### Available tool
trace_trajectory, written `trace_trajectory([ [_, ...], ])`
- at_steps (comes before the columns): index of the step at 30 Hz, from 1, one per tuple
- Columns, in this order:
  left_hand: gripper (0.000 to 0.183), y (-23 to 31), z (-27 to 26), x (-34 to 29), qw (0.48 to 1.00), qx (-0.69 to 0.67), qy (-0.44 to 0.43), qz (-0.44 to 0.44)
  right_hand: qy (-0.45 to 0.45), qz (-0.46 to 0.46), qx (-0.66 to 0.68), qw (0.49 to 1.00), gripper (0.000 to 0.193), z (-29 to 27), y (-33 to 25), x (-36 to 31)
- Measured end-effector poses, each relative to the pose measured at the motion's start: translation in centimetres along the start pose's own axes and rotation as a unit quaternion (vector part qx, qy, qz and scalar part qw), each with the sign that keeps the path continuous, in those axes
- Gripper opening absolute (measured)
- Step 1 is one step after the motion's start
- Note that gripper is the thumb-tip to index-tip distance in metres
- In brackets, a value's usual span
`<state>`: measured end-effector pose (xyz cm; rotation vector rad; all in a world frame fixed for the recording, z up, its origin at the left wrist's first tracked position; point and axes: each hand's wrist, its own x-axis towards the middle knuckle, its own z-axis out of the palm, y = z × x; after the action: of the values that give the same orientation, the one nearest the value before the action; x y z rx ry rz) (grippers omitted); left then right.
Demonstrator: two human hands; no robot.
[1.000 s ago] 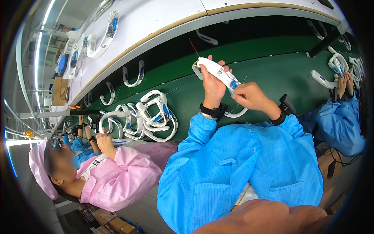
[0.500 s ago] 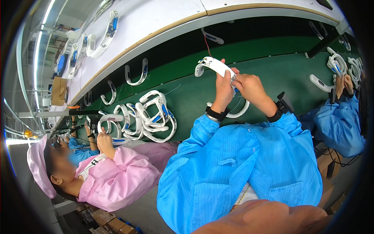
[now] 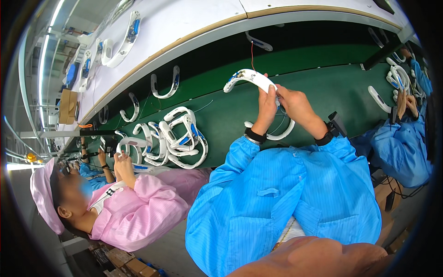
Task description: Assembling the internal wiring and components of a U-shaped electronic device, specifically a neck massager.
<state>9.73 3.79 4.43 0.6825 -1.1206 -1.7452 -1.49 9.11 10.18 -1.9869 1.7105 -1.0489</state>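
One white shell (image 3: 254, 77) is held up over the middle of the green tabletop (image 3: 221, 131), its curved end, with blue and metallic bits, turned to the left. The left hand (image 3: 266, 108) grasps it near its right end, thumb along the top. The right hand (image 3: 296, 106) meets it there, fingers bent and closed on that same end; their tips are partly hidden. A red wire (image 3: 252, 56) rises from the shell's far side.

Just near of the hands, another shell (image 3: 282, 136) lies on the tabletop. To the left is a heap of shells (image 3: 186, 140), some with blue strips; beside it sits a co-worker in pink (image 3: 143, 203), hands raised at the heap's near edge. At the right, a co-worker in blue (image 3: 401, 150) sits near more shells (image 3: 399, 78). A white shelf (image 3: 198, 18) runs along the far side.
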Motion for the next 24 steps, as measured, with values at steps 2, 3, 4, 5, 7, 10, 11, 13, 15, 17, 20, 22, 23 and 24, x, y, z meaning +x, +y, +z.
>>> trace_trajectory([
  [2, 0.056, 0.7, 0.5, -0.1, 1.0, -0.011, 0.006, -0.007, 0.001, 0.003, 0.01, 1.0, 0.031, -0.3, -0.5, 0.2],
  [3, 0.054, 1.1, 0.6, -0.1, 1.0, -0.018, 0.009, -0.005, 0.006, 0.004, 0.018, 1.0, 0.032, -0.6, -0.9, 0.2],
  [4, 0.052, 1.2, 0.7, -0.1, 1.0, -0.025, 0.012, -0.004, 0.008, 0.005, 0.017, 1.0, 0.032, -0.8, -1.3, 0.4],
  [5, 0.052, 0.7, 0.6, 0.0, 1.0, -0.024, 0.01, -0.005, 0.038, 0.02, 0.01, 0.999, 0.032, -1.0, -1.8, 0.8],
  [7, 0.047, 0.0, 0.3, 0.5, 0.999, 0.048, 0.006, 0.009, 0.063, 0.037, 0.004, 0.997, 0.033, -1.7, -2.1, 1.7],
  [10, 0.034, 0.9, 1.2, -0.2, 0.993, 0.112, -0.029, 0.009, 0.046, -0.019, 0.045, 0.998, 0.038, -2.5, -0.9, 3.2],
  [11, 0.034, 1.5, 1.3, -0.5, 0.993, 0.112, -0.031, 0.007, 0.047, -0.017, 0.045, 0.998, 0.038, -2.9, -0.6, 3.5],
  [13, 0.022, 2.3, 1.4, -1.2, 0.98, 0.091, -0.121, -0.125, -0.016, -0.029, 0.09, 0.995, 0.041, -3.9, -0.2, 4.1],
  [15, 0.017, 1.9, 1.8, -2.2, 0.983, 0.095, -0.111, -0.114, -0.027, -0.07, 0.111, 0.991, 0.038, -2.9, 2.0, 3.8],
  [17, 0.018, 1.9, 1.8, -2.9, 0.968, 0.134, -0.103, -0.186, -0.088, 0.001, 0.109, 0.99, 0.03, -2.6, 2.5, 3.0],
  [20, 0.018, 1.7, 1.6, -3.5, 0.959, 0.182, -0.111, -0.186, -0.055, 0.019, 0.133, 0.989, 0.021, -2.2, 2.6, 1.8],
  [22, 0.019, 1.5, 1.6, -3.7, 0.954, 0.207, -0.117, -0.183, -0.046, 0.018, 0.139, 0.989, 0.019, -2.3, 3.3, 1.3],
  [23, 0.022, 1.2, 1.5, -3.7, 0.955, 0.191, -0.129, -0.189, -0.07, 0.088, 0.214, 0.97, 0.016, -2.4, 3.9, 1.2],
  [24, 0.025, 1.3, 1.6, -3.7, 0.955, 0.175, -0.141, -0.196, -0.091, 0.157, 0.288, 0.94, 0.013, -2.5, 4.4, 1.2],
])
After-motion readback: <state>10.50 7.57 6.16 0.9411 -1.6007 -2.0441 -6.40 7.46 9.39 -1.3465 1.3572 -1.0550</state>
